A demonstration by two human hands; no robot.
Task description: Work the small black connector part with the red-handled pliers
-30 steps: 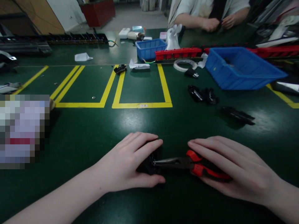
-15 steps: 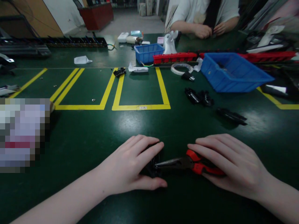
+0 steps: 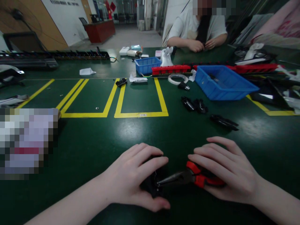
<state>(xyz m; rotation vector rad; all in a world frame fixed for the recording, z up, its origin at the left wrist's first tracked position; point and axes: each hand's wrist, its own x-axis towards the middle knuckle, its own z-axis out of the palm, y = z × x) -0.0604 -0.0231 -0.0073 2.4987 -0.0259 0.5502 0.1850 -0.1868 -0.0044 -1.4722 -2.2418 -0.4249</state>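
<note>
Left hand (image 3: 138,175) curls round a partly hidden black part (image 3: 152,185) low at the green tabletop (image 3: 93,137), apparently bracing it against needle-nose pliers (image 3: 179,178), red handles (image 3: 199,180) clasped in right hand (image 3: 231,172), leaving the slim nose clear.

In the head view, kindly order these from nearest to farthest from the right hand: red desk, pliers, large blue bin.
1. Pliers, held in the right hand.
2. Large blue bin, ahead of it.
3. Red desk, far background, left.
</note>
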